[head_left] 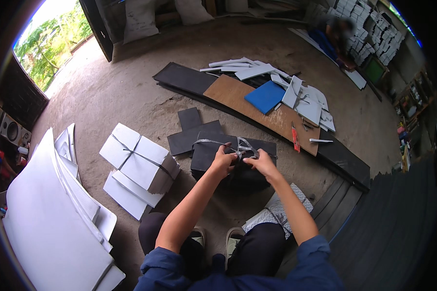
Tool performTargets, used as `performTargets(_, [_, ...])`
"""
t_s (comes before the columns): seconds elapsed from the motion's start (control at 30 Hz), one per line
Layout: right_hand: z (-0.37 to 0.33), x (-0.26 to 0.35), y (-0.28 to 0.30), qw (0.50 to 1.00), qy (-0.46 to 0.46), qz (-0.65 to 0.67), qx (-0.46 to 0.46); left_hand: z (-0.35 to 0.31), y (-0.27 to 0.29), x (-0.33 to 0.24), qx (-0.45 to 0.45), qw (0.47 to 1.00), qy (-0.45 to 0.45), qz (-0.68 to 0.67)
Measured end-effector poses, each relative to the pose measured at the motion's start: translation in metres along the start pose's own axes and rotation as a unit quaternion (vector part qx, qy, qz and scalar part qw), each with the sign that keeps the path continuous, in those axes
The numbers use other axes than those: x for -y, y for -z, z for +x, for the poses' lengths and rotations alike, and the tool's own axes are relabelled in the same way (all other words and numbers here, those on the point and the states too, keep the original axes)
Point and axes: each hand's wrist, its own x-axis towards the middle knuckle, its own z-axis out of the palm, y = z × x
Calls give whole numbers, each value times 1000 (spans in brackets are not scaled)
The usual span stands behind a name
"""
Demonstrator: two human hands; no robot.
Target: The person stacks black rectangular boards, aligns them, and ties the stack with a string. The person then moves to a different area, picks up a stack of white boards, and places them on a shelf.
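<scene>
In front of my feet sits a bundle of black rectangular sheets (208,157), stacked into a block. A grey plastic strap (244,144) runs across its top and forms a loop in the middle. My left hand (225,159) pinches the strap near that loop. From the other side my right hand (261,163) has its fingers closed on the same strap, thumb and forefinger close to the left hand's fingertips. The exact crossing under my fingers is partly hidden. Loose black pieces (190,125) lie on the floor just beyond the bundle.
A tied white stack (128,167) stands at left, beside large white sheets (39,199). Ahead lies a long board (243,99) bearing a blue piece (265,96), white offcuts and a red cutter (295,138). A wrapped bundle (296,196) is by my right knee. Another person (335,41) crouches far right.
</scene>
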Motion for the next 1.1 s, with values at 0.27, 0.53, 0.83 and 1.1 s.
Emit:
performTargets(0.27, [10, -7, -13, 991, 78, -16, -107, 12, 4, 2, 3, 974, -82, 210])
performTargets(0.53, [-6, 38, 23, 953, -10, 297, 52, -19, -5, -17, 120, 728, -386, 554])
performTargets(0.83, [-3, 52, 58, 996, 64, -60, -28, -56, -25, -69, -29, 816, -349, 460])
performTargets(1.1, [-14, 95, 68, 991, 96, 71, 56, -63, -31, -112, -64, 794, -460, 391])
